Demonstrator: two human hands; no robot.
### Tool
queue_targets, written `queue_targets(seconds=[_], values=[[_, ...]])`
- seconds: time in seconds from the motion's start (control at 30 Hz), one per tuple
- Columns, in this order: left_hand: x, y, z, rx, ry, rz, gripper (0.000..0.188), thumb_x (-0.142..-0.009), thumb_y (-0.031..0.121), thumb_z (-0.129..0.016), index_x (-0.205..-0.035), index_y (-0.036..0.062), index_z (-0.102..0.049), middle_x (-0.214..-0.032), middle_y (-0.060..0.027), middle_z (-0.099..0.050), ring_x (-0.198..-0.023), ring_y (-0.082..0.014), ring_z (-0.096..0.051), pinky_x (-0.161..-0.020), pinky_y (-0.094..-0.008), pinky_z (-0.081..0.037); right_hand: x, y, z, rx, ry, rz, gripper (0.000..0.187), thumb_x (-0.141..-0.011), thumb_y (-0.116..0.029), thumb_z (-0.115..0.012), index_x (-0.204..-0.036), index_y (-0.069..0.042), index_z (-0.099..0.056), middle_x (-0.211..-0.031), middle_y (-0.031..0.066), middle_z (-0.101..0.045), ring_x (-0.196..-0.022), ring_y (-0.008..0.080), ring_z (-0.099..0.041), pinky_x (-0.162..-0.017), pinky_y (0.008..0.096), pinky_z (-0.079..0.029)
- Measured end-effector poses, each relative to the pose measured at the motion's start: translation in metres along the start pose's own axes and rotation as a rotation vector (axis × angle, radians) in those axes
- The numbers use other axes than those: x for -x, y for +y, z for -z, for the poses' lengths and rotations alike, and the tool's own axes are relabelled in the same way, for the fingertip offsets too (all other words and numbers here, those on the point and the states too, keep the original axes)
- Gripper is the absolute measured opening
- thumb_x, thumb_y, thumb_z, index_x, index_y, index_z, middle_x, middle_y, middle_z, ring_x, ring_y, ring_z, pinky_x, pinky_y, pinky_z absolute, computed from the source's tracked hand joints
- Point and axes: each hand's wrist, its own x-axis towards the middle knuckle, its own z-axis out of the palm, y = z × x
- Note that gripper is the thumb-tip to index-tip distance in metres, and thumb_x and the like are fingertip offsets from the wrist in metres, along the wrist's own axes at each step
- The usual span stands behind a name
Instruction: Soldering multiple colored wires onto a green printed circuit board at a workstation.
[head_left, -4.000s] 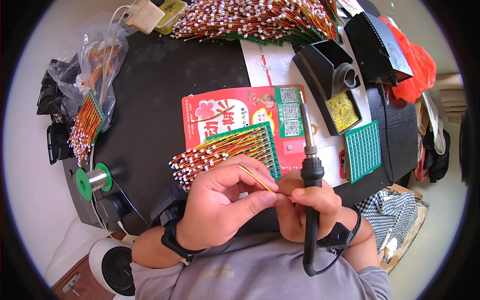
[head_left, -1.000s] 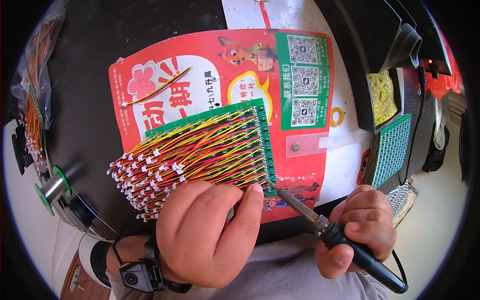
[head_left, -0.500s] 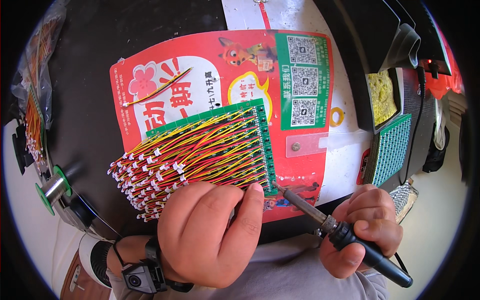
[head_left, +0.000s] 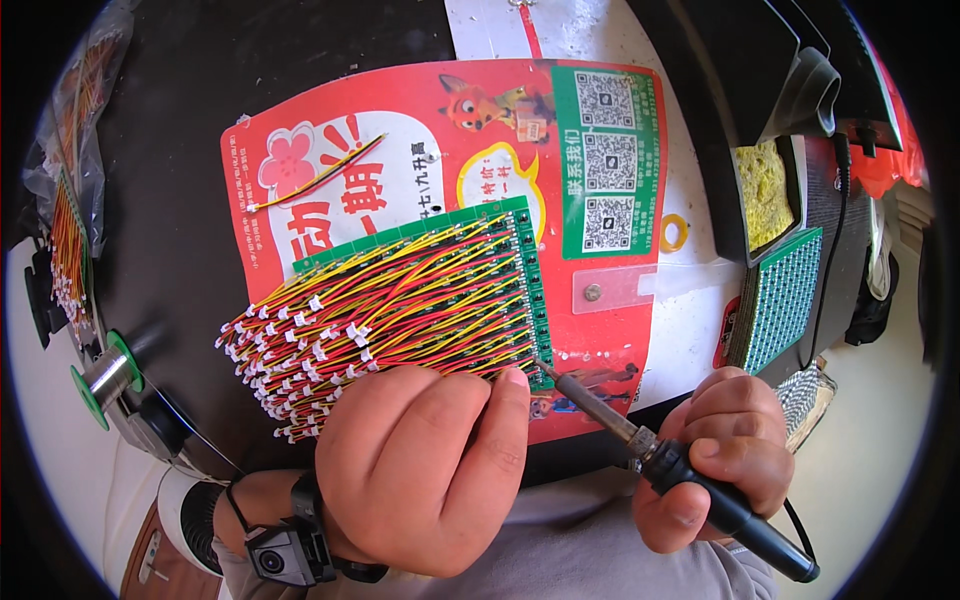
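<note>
Left hand [head_left: 425, 470] pinches a wire at the circuit board [head_left: 430, 295] corner just above it; right hand [head_left: 715, 455] grips the soldering iron [head_left: 650, 455]. Keep tip steady on the joint.

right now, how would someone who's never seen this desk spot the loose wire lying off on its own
Start at the big red printed sheet in the middle of the black desk. On its upper left part, above the green circuit board, lies the loose wire. Unlike the many red and yellow wires soldered along the board, it is one short strand, attached to nothing.
</note>
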Motion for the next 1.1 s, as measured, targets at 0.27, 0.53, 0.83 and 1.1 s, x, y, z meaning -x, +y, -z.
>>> queue_targets(seconds=[0.27,0.53,0.83,1.1], values=[[-0.002,-0.001,0.000,0.012,-0.021,-0.010,0.030,-0.065,-0.011,-0.075,-0.095,-0.0076,-0.071,-0.075,-0.0104,-0.059,-0.060,-0.0246,-0.055,-0.051,-0.0336,-0.044,0.002,0.000,-0.007,0.019,0.057,0.010,0.033,-0.090,-0.034,-0.066,-0.088,-0.005,-0.052,-0.057,-0.0001,-0.042,-0.049,0.0117,-0.041,-0.043,0.0277,-0.027],[-0.001,-0.001,0.000,-0.003,-0.017,-0.006,0.029,-0.066,-0.010,-0.075,-0.095,-0.0079,-0.071,-0.074,-0.0104,-0.058,-0.059,-0.0246,-0.054,-0.051,-0.0337,-0.044,0.007,-0.001,-0.007,-0.016,0.112,0.027,0.033,-0.091,-0.036,-0.064,-0.090,-0.006,-0.051,-0.060,0.0003,-0.043,-0.053,0.0117,-0.041,-0.045,0.0275,-0.029],[-0.002,0.001,0.000,-0.018,0.000,0.010,0.029,-0.064,-0.011,-0.076,-0.092,-0.0077,-0.072,-0.074,-0.0110,-0.059,-0.060,-0.0253,-0.055,-0.052,-0.0340,-0.044,0.002,-0.004,0.003,-0.048,0.016,-0.059,0.032,-0.093,-0.036,-0.063,-0.091,-0.007,-0.051,-0.061,0.0009,-0.043,-0.054,0.0123,-0.041,-0.046,0.0276,-0.028],[0.003,-0.001,-0.005,-0.038,0.081,-0.024,0.024,-0.068,0.005,-0.073,-0.090,-0.0035,-0.072,-0.083,-0.0098,-0.062,-0.071,-0.0245,-0.058,-0.052,-0.0323,-0.046,0.005,-0.002,-0.005,-0.038,0.133,-0.033,0.031,-0.093,-0.034,-0.064,-0.091,-0.006,-0.051,-0.061,0.0012,-0.043,-0.054,0.0122,-0.042,-0.044,0.0270,-0.029]])
